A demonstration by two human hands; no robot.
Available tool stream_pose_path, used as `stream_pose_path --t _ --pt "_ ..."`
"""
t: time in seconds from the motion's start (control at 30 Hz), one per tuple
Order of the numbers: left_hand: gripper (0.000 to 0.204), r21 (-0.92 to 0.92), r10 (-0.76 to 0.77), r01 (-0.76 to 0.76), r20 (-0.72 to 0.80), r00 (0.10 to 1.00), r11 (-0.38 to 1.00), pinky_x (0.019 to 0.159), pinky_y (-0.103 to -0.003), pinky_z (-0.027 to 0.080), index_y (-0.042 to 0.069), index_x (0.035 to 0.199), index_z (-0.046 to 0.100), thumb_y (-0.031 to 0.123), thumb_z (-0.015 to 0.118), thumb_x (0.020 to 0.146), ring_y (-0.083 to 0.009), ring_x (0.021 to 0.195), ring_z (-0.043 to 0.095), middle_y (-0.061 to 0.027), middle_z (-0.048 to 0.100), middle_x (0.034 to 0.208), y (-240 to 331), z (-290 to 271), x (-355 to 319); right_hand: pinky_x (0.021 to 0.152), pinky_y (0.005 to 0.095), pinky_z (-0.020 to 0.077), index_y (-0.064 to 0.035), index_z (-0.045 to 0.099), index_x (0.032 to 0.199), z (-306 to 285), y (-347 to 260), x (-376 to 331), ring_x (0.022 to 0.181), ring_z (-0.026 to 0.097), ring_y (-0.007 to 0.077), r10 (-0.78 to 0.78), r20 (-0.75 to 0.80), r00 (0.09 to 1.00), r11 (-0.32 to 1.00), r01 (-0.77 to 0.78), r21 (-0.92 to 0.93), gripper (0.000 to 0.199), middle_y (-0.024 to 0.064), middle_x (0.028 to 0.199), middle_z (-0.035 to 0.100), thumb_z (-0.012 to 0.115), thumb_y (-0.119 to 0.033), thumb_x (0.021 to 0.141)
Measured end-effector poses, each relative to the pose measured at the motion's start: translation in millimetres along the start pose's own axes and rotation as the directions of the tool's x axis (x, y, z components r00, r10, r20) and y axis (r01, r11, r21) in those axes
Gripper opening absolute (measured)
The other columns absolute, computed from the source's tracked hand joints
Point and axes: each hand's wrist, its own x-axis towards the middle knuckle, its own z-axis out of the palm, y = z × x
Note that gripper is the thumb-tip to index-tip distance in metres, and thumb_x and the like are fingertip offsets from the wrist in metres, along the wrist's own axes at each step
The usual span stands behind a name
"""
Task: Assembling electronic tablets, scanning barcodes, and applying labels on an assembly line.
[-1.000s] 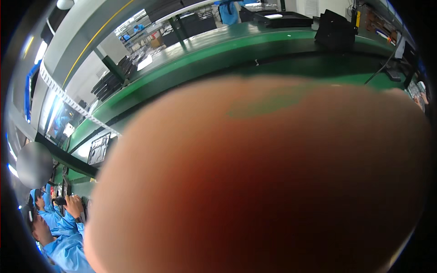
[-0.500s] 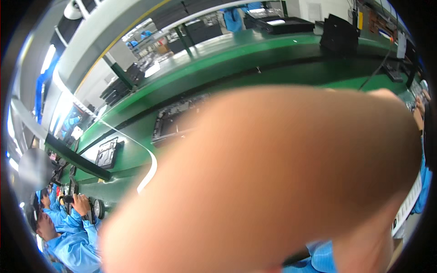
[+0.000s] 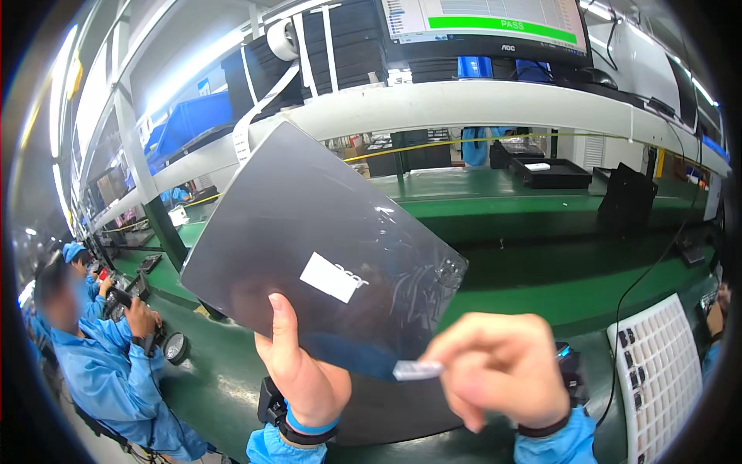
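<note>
Tilted in front of me is a dark grey laptop lid [image 3: 255, 224] with a glossy, wrinkled clear film. A white label [image 3: 328, 277] is stuck on its face, next to a light logo. My left hand [image 3: 297, 363] grips its lower left edge, thumb on the face and the other fingers mostly hidden behind. To the right, my right hand [image 3: 502, 371] pinches a small white sticker [image 3: 417, 370] between thumb and forefinger, in front of the lid's lower edge. Below, a second dark flat panel [image 3: 402, 417] lies on the bench, partly covered by my hands.
A white compartment tray [image 3: 657, 387] holding small black parts stands at the right, with a black cable beside it. A shelf [image 3: 464, 112] crosses above the green bench [image 3: 209, 379], bearing a monitor [image 3: 487, 31] and a label roll [image 3: 282, 39]. A co-worker in blue [image 3: 116, 371] sits at the left.
The large blurred skin that filled the view is gone. The view has shifted, showing the shelf and monitor. The lid in my left hand and the sticker in my right are now visible.
</note>
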Motion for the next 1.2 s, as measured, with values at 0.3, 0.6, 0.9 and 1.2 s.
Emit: stream_pose_path --t 0.3,0.6,0.9,1.2 --pt "0.057 -0.110 -0.029 0.036 0.071 0.997 0.993 0.102 -0.040 0.048 0.009 0.142 0.056 0.056 0.043 0.111 -0.0229 0.120 0.062 -0.0033 0.065 0.132 -6.1 -25.1 -18.0 0.045 0.0214 0.0402 0.0033 0.074 0.104 24.8 67.7 50.5 0.050 0.054 0.0030 0.086 -0.194 0.977 0.990 -0.062 0.126 0.018 -0.0003 0.063 0.065 0.074 -0.014 0.101" --pt "0.061 -0.249 0.009 0.014 0.092 0.996 0.968 0.106 -0.049 0.049 0.004 0.151 0.042 0.046 0.058 0.109 -0.0297 0.125 0.058 -0.0149 0.057 0.140 1.0 -23.1 -34.9 0.043 0.0200 0.0328 -0.0027 0.067 0.077 46.2 62.5 43.6 0.047 0.049 -0.0015 -0.053 -0.373 0.926 0.987 -0.008 -0.161 0.026 -0.0065 0.055 0.058 0.083 -0.014 0.094" --pt "0.067 -0.252 0.037 0.050 0.330 0.943 0.966 0.114 -0.049 0.043 0.005 0.153 0.046 0.057 0.041 0.111 -0.0284 0.135 0.054 -0.0083 0.055 0.150 38.0 -48.1 -8.1 0.054 0.0214 0.0426 -0.0019 0.063 0.073 -21.0 68.6 4.4 0.059 0.058 0.0043 -0.272 -0.552 0.788 0.743 -0.192 -0.641 0.026 0.0002 0.065 0.065 0.084 -0.003 0.088" --pt "0.039 -0.551 -0.065 0.069 0.028 0.998 0.831 0.094 -0.041 0.055 -0.008 0.116 0.071 0.029 0.060 0.110 -0.0278 0.100 0.071 -0.0149 0.077 0.110 69.0 0.6 -17.0 0.078 0.0292 0.0515 0.0058 0.065 0.107 -190.7 79.5 -149.9 0.084 0.063 0.0148 -0.144 -0.749 0.646 0.384 -0.661 -0.644 0.042 0.0078 0.089 0.068 0.089 -0.017 0.081"
